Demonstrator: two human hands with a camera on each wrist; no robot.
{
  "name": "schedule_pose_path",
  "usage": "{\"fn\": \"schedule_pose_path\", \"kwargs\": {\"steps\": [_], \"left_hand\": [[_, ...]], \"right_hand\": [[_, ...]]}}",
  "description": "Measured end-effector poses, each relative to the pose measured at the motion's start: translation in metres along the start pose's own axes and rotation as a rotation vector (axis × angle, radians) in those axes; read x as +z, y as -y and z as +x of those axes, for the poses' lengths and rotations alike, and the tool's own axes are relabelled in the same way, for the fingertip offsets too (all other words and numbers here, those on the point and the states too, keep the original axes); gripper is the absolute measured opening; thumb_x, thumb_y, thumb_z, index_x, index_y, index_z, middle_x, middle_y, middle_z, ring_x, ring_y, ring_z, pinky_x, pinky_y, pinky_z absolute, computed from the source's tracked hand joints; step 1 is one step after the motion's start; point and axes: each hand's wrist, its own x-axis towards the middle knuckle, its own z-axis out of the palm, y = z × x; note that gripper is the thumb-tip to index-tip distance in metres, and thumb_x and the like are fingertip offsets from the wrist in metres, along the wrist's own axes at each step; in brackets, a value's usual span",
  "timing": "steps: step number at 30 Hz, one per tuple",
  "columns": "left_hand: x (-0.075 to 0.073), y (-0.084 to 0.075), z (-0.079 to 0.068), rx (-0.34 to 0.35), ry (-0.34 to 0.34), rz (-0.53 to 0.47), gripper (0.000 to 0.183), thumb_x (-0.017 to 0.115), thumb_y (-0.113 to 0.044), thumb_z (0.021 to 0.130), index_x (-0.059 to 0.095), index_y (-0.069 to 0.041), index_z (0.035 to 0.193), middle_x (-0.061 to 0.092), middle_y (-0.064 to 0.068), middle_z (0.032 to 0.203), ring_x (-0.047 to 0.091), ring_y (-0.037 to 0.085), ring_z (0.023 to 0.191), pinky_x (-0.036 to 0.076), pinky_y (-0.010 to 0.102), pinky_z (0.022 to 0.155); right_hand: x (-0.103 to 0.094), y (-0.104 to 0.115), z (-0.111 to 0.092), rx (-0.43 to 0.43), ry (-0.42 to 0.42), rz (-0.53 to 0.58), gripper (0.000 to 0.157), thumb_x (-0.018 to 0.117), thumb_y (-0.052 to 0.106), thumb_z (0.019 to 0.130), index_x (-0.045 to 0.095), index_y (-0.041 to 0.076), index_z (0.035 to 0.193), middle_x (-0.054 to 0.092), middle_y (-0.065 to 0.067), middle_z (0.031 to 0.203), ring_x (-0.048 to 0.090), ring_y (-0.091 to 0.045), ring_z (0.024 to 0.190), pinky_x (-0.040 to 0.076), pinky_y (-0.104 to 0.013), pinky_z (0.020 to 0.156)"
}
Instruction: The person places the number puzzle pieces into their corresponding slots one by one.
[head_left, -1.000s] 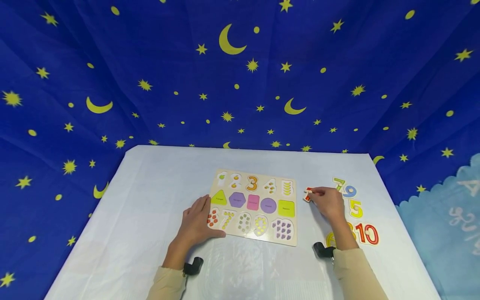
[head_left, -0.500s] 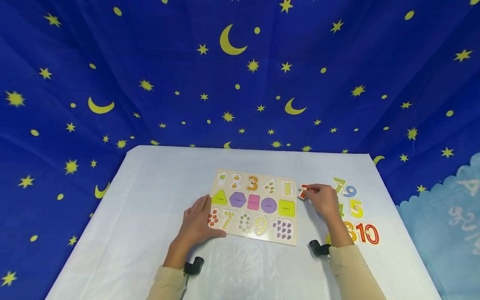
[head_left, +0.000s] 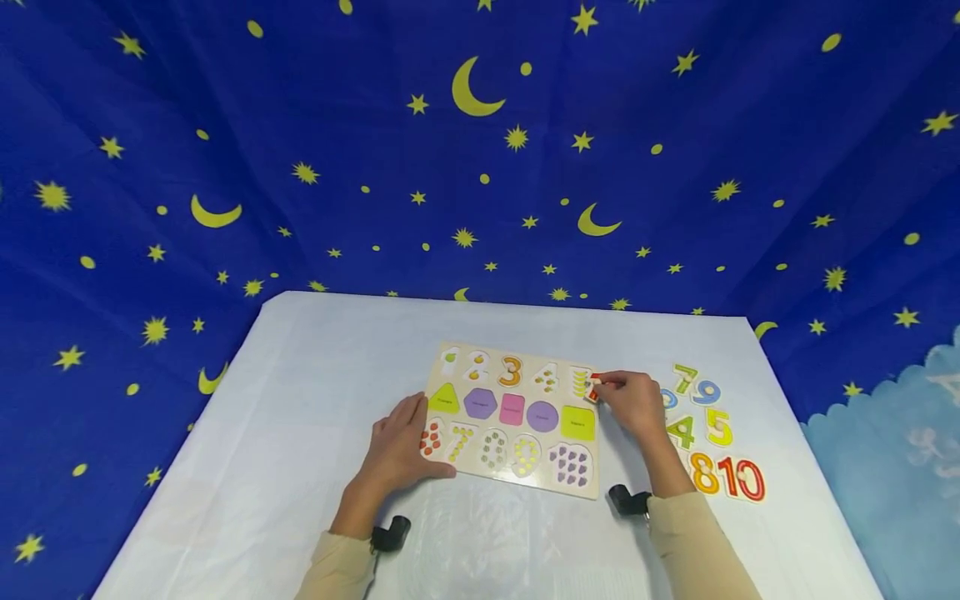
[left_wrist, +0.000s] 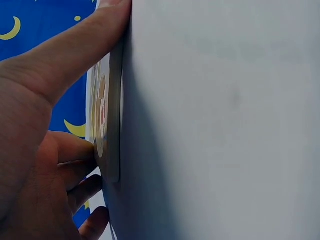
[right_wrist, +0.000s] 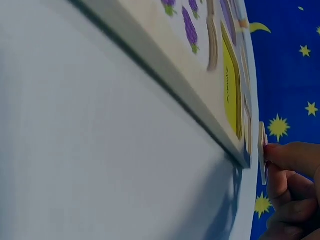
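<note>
A light wooden puzzle board [head_left: 487,479] with number cut-outs and a row of coloured shapes lies on the white table. My left hand [head_left: 397,446] rests at its near left corner, the thumb along the front edge and the fingers at the left side. My right hand [head_left: 633,402] pinches a small red puzzle piece [head_left: 594,387] between thumb and fingertips, at the board's right edge near the banana cut-out. In the right wrist view the held piece [right_wrist: 262,152] is seen edge-on, apart from the board. Fingers cover part of it, so its digit is not readable. An orange 3 [head_left: 511,372] sits in the top row.
Several loose number pieces lie right of my right hand, among them a green 7 [head_left: 684,379], a blue 9 [head_left: 707,392], a yellow 5 [head_left: 717,427], a green 4 [head_left: 681,432], an orange 8 [head_left: 703,472] and a red 10 [head_left: 742,479]. A blue star-patterned cloth [head_left: 420,150] stands behind.
My right hand has moved left with the red piece, from beside the board to its right edge. More loose number pieces are uncovered. The left hand keeps its place at the board.
</note>
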Motion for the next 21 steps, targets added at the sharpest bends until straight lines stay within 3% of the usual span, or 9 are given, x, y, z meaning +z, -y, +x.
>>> {"fn": "schedule_pose_path", "kwargs": {"steps": [5, 11, 16, 21], "left_hand": [[-0.002, 0.001, 0.002, 0.004, -0.027, 0.002, 0.13, 0.087, -0.061, 0.052, 0.026, -0.002, 0.151, 0.026, 0.012, 0.154, 0.022, 0.027, 0.14, 0.024, 0.053, 0.104], [0.002, 0.004, -0.006, 0.008, -0.011, 0.011, 0.13, 0.084, -0.065, 0.054, 0.025, -0.001, 0.151, 0.025, 0.013, 0.154, 0.022, 0.028, 0.14, 0.025, 0.054, 0.103], [0.004, 0.005, -0.007, 0.019, -0.054, -0.002, 0.13, 0.085, -0.064, 0.051, 0.029, 0.0, 0.149, 0.029, 0.014, 0.153, 0.025, 0.029, 0.139, 0.026, 0.054, 0.102], [0.005, 0.004, -0.002, 0.012, -0.027, -0.006, 0.132, 0.084, -0.066, 0.051, 0.026, -0.001, 0.15, 0.026, 0.013, 0.154, 0.022, 0.029, 0.14, 0.025, 0.053, 0.103]], "right_hand": [[0.007, 0.008, 0.001, -0.018, 0.004, 0.02, 0.029, 0.069, 0.026, 0.086, 0.073, 0.005, 0.106, 0.063, -0.004, 0.077, 0.054, -0.021, 0.069, 0.04, -0.031, 0.056], [0.016, 0.015, -0.003, -0.01, 0.047, 0.017, 0.027, 0.07, 0.024, 0.085, 0.073, 0.005, 0.104, 0.063, -0.004, 0.077, 0.054, -0.02, 0.068, 0.042, -0.031, 0.057], [0.021, 0.023, -0.004, -0.041, 0.043, 0.024, 0.027, 0.07, 0.025, 0.085, 0.074, 0.005, 0.103, 0.063, -0.004, 0.078, 0.054, -0.02, 0.068, 0.042, -0.032, 0.058], [0.021, 0.029, -0.001, -0.045, 0.025, 0.019, 0.026, 0.072, 0.026, 0.084, 0.074, 0.007, 0.101, 0.064, -0.002, 0.079, 0.054, -0.019, 0.066, 0.042, -0.031, 0.056]]}}
